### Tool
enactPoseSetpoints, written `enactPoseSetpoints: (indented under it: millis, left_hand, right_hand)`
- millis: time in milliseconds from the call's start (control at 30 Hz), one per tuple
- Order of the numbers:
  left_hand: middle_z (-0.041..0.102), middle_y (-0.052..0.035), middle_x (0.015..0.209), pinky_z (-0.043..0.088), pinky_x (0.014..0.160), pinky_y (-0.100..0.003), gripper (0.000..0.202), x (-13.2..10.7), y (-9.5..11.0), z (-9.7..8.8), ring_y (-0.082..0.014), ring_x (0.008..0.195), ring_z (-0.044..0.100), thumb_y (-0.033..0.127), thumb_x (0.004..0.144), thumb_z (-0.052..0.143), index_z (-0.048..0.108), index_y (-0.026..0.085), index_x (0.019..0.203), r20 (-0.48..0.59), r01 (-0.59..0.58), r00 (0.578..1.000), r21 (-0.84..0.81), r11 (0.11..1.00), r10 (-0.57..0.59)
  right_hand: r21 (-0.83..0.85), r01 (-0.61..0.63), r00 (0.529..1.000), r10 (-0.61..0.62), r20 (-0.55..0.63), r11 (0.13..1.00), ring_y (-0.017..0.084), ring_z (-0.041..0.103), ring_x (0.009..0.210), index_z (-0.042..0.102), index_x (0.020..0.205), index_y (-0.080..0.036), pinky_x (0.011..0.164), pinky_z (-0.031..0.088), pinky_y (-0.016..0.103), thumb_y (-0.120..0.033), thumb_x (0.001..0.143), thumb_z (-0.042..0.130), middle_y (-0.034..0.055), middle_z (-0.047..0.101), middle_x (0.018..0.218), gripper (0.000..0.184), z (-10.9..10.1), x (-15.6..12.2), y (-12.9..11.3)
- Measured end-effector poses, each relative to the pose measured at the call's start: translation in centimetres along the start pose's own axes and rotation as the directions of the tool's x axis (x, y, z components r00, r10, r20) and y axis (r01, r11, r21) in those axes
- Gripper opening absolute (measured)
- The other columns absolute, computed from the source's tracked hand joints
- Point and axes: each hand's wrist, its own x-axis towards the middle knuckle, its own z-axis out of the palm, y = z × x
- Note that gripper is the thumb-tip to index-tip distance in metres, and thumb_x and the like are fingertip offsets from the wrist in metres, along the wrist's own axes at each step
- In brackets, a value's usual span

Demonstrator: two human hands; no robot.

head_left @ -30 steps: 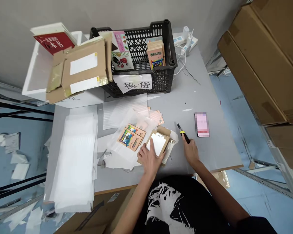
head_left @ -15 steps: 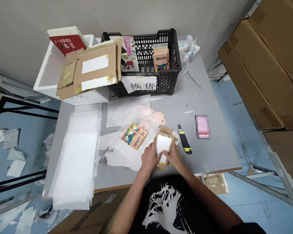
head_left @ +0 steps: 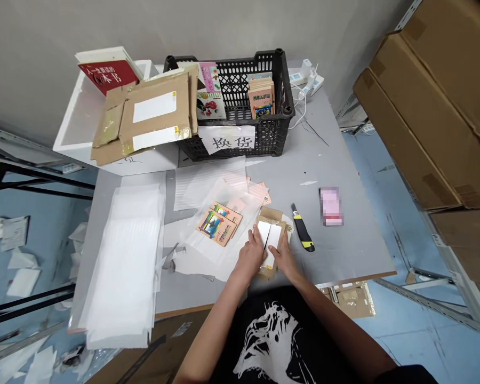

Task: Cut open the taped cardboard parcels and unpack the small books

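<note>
A small cardboard box (head_left: pixel 272 214) with a white label lies on the near edge of the table. A dark slit now runs lengthwise through its label. My left hand (head_left: pixel 251 255) grips the box's left side, fingers on the label. On the other side my right hand (head_left: pixel 284 257) holds the right edge, thumb across the label. Left of the box, booklets with orange covers (head_left: pixel 216 226) lie on a clear plastic bag (head_left: pixel 196 246). A black and yellow utility knife (head_left: pixel 303 229) rests right of the box.
White foam sheets (head_left: pixel 124 256) are stacked at the left. A black crate (head_left: pixel 278 133) with books stands at the back, next to a white foam box (head_left: pixel 70 128) bearing flattened cardboard (head_left: pixel 122 128). A phone with a blurred screen (head_left: pixel 331 207) and a power strip (head_left: pixel 298 79) lie at the right.
The box's label was whole and is now parted by a dark gap down its length. My left hand has shifted slightly, with its fingers further onto the label.
</note>
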Motion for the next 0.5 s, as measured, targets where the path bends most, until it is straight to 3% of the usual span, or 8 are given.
enactPoseSetpoints:
  millis: [133, 267, 500]
  left_hand:
    - [0.029, -0.0338, 0.143, 0.049, 0.078, -0.034, 0.075, -0.4, -1.4, -0.6, -0.0292, 0.104, 0.063, 0.014, 0.081, 0.041, 0.006, 0.003, 0.146, 0.043, -0.083, 0.995, -0.143, 0.986, 0.089]
    - [0.023, -0.0266, 0.149, 0.045, 0.089, -0.036, 0.072, -1.0, -2.3, -0.7, -0.0288, 0.120, 0.053, 0.014, 0.084, 0.037, 0.004, 0.009, 0.148, 0.056, -0.074, 0.994, -0.302, 0.950, 0.095]
    - [0.032, -0.0188, 0.148, 0.041, 0.096, -0.037, 0.073, -1.4, -2.8, -0.5, -0.0258, 0.128, 0.045, 0.015, 0.084, 0.039, 0.006, 0.014, 0.149, 0.017, -0.063, 0.997, -0.463, 0.884, 0.079]
  right_hand:
    - [-0.019, -0.004, 1.000, 0.003, -0.004, 1.000, 0.029, 0.022, 0.140, -0.002, 0.148, -0.009, 0.111, 0.023, 0.048, -0.035, 0.081, 0.047, 0.0198, 0.020, 0.153, 0.086, 0.2, 0.1, 0.4]
    - [-0.029, 0.008, 1.000, -0.009, -0.018, 1.000, 0.029, 0.022, 0.140, -0.002, 0.149, -0.012, 0.111, 0.024, 0.048, -0.038, 0.083, 0.048, 0.0182, 0.019, 0.153, 0.087, 0.4, 0.3, 0.9]
    - [-0.027, 0.008, 0.999, -0.010, -0.051, 1.000, 0.028, 0.023, 0.140, 0.003, 0.149, -0.013, 0.110, 0.027, 0.047, -0.037, 0.082, 0.050, 0.0168, 0.022, 0.153, 0.084, 0.2, 0.5, 0.4]
